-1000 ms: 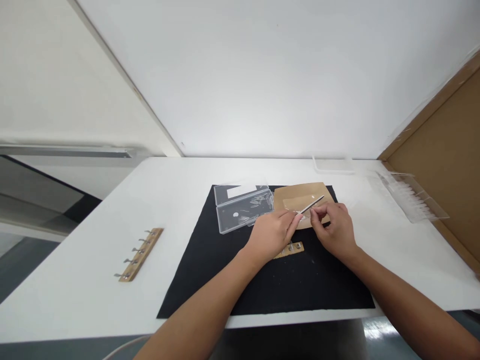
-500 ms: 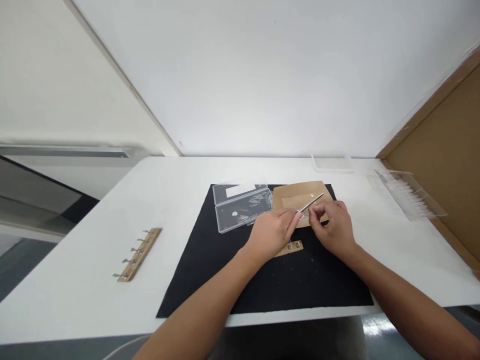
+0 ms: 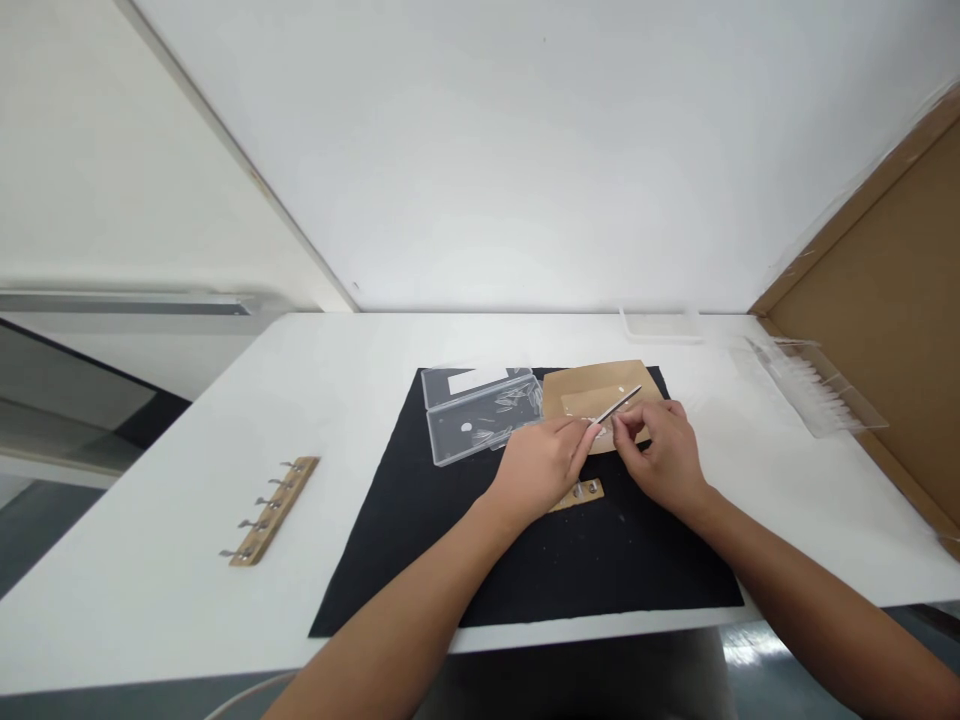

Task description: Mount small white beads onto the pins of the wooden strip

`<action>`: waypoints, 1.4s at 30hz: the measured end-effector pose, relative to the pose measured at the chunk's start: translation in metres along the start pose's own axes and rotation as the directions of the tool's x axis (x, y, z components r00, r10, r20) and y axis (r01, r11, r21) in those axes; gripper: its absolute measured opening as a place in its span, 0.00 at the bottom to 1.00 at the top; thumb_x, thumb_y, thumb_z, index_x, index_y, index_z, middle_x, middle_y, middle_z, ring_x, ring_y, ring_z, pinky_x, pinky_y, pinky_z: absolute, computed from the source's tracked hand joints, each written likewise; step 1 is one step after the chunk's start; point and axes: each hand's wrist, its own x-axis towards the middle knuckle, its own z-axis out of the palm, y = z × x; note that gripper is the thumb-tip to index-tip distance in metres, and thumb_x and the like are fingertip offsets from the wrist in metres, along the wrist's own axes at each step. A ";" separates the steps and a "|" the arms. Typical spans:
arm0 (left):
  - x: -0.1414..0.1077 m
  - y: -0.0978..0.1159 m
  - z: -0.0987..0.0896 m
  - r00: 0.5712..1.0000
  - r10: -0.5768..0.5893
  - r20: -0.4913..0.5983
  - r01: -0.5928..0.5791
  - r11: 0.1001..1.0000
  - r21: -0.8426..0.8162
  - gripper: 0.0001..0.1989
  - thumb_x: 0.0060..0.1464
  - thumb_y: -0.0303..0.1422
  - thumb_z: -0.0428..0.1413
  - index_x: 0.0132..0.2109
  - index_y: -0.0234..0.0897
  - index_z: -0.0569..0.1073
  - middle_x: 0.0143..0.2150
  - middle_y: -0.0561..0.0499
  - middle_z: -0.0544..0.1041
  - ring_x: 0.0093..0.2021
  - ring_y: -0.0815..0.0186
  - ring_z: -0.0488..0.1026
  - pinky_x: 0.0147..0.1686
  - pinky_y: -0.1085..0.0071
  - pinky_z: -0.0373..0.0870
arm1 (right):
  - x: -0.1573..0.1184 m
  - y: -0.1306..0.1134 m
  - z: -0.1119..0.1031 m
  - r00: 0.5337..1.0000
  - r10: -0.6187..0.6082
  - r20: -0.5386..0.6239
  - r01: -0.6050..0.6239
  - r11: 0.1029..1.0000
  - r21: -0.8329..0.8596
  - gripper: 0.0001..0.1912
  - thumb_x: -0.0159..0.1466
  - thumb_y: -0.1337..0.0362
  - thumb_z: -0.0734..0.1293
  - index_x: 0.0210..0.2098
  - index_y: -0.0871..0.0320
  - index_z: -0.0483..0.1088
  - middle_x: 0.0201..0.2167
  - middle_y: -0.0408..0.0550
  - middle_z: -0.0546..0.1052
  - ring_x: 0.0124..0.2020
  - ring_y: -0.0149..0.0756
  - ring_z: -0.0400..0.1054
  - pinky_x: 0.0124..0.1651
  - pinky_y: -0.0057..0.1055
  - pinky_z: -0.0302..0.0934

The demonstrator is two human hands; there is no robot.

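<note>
Only slight view shift: left fingers point(image 3: 581, 452) around slim rod point(image 3: 619, 404), right fingers point(image 3: 627, 442) pinched, contents indiscernible.

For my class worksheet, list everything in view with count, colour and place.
Back wall: 1, white, behind
Panel: 1, brown, far right
Rail: 1, grey, far left
Floor: 1, grey-blue, bottom edge
Cable: 1, pale, below front edge
Tabletop: 1, white, lower half
Mat: 1, black, on the tabletop
Hinged case: 1, transparent, open on the mat
Slivers: several, transparent, in the case
Paper sheet: 1, brown, over the mat
Hook strip: 1, wood-brown, left of the mat
Wooden strip: 1, brown, on the mat
Shallow tray: 1, transparent, at the back
Plastic holder: 1, transparent, right side
Slim stick: 1, grey, above the sheet
Left hand: 1, bare, holding the stick
Right hand: 1, bare, beside the stick
</note>
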 end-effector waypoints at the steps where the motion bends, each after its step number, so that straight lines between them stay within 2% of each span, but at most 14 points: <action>1: 0.000 0.000 0.000 1.000 -0.002 0.003 0.002 1.000 -0.003 0.22 0.76 0.38 0.45 0.38 0.35 0.79 0.33 0.47 0.82 0.31 0.65 0.78 0.30 0.71 0.65 | 0.000 0.000 0.000 1.000 -0.006 0.013 0.006 1.000 0.003 0.10 0.70 0.61 0.66 0.31 0.53 0.66 0.24 0.38 0.77 0.25 0.34 0.70 0.45 0.40 0.58; 6: 0.001 0.000 0.000 1.000 -0.019 0.003 0.019 1.000 -0.016 0.22 0.76 0.39 0.45 0.40 0.35 0.79 0.34 0.46 0.82 0.32 0.64 0.78 0.32 0.71 0.66 | 0.001 -0.002 0.000 0.999 0.002 -0.034 -0.003 1.000 -0.024 0.10 0.70 0.61 0.66 0.32 0.53 0.67 0.25 0.38 0.76 0.26 0.34 0.70 0.46 0.40 0.59; 10: 0.001 0.001 0.000 1.000 -0.023 0.005 0.023 1.000 -0.020 0.23 0.76 0.39 0.45 0.38 0.35 0.79 0.32 0.47 0.80 0.30 0.65 0.77 0.30 0.71 0.65 | 0.002 -0.004 0.000 1.000 -0.024 0.006 0.024 1.000 0.006 0.09 0.70 0.61 0.66 0.32 0.53 0.67 0.24 0.38 0.76 0.25 0.33 0.70 0.45 0.40 0.59; 14: 0.001 0.001 0.000 1.000 -0.026 -0.008 0.026 1.000 -0.011 0.23 0.76 0.39 0.45 0.37 0.35 0.78 0.30 0.48 0.79 0.30 0.65 0.76 0.30 0.70 0.63 | 0.002 -0.005 -0.001 0.999 0.018 -0.036 -0.019 1.000 -0.024 0.10 0.70 0.61 0.66 0.32 0.53 0.67 0.25 0.39 0.77 0.26 0.34 0.71 0.46 0.40 0.59; 18: 0.000 0.001 0.000 1.000 -0.014 -0.006 0.014 1.000 -0.018 0.22 0.76 0.38 0.46 0.37 0.35 0.78 0.31 0.48 0.80 0.30 0.66 0.76 0.30 0.70 0.63 | 0.002 -0.006 -0.001 1.000 -0.018 0.015 0.018 1.000 0.010 0.10 0.70 0.61 0.66 0.32 0.53 0.67 0.25 0.39 0.77 0.25 0.34 0.70 0.45 0.40 0.58; 23: 0.000 0.000 0.000 1.000 -0.029 -0.004 0.029 0.999 -0.021 0.23 0.76 0.39 0.45 0.37 0.35 0.78 0.31 0.48 0.80 0.30 0.65 0.76 0.30 0.70 0.62 | 0.002 -0.004 -0.001 0.999 0.030 -0.034 -0.031 0.999 -0.014 0.09 0.70 0.61 0.66 0.32 0.53 0.67 0.25 0.39 0.77 0.26 0.34 0.71 0.46 0.41 0.58; 29: 0.000 0.000 0.000 1.000 -0.022 0.003 0.023 0.999 -0.024 0.23 0.76 0.39 0.45 0.37 0.35 0.78 0.32 0.47 0.81 0.31 0.65 0.76 0.31 0.70 0.63 | 0.000 -0.007 -0.001 0.999 -0.044 0.002 0.044 0.999 0.018 0.09 0.71 0.62 0.67 0.33 0.53 0.67 0.24 0.37 0.76 0.25 0.32 0.70 0.45 0.39 0.57; 42: 0.001 0.000 -0.002 0.999 -0.037 0.013 0.037 0.999 -0.007 0.23 0.76 0.39 0.45 0.36 0.35 0.78 0.31 0.48 0.80 0.30 0.65 0.76 0.30 0.70 0.62 | 0.002 -0.001 -0.002 0.998 -0.009 -0.057 0.009 1.000 0.006 0.08 0.70 0.63 0.67 0.33 0.54 0.68 0.25 0.37 0.77 0.26 0.32 0.70 0.46 0.39 0.57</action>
